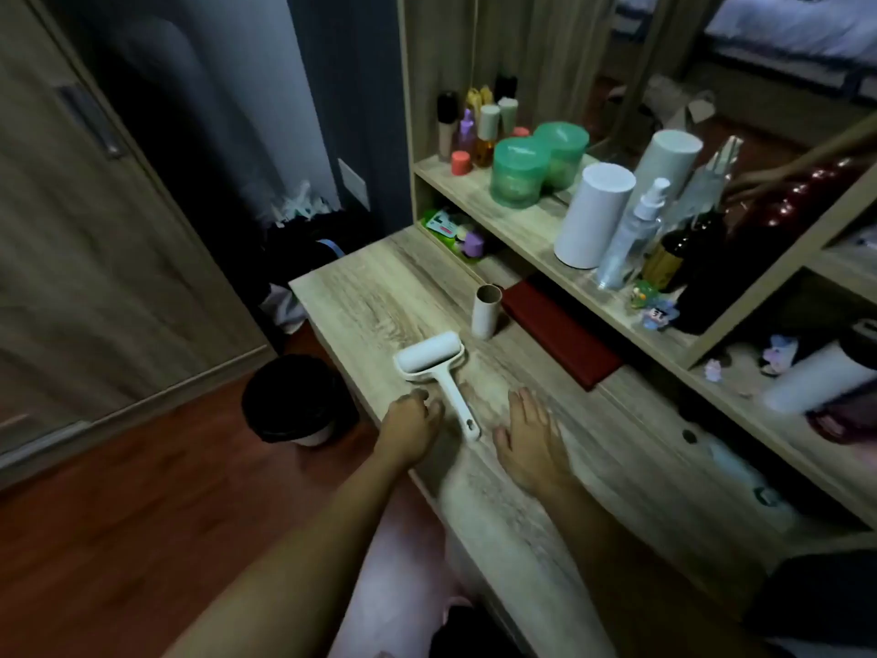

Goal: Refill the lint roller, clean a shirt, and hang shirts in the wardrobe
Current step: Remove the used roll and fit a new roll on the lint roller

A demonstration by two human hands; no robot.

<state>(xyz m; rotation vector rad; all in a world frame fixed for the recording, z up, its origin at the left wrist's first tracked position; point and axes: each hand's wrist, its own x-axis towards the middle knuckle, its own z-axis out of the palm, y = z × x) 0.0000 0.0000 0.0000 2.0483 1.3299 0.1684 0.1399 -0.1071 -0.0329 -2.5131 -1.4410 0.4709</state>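
Lint roller (433,359) lies by desk (375,296) edge; left hand (410,417) relaxed, empty, right hand (529,434) flat.

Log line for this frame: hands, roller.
roller: lying on desk, loaded | core: upright beyond it | left hand: beside handle, grip unclear | right hand: flat on desk

Dim room; wood-grain desk (370,296), mirrored shelf unit (474,194), wardrobe door (71,230) left, reddish floor (118,539), black bin (289,396).

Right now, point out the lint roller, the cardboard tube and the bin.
lint roller (444,383), head view, top of the handle below the roll.
cardboard tube (485,314), head view, middle of its side wall.
bin (303,422), head view, black-lined front wall.
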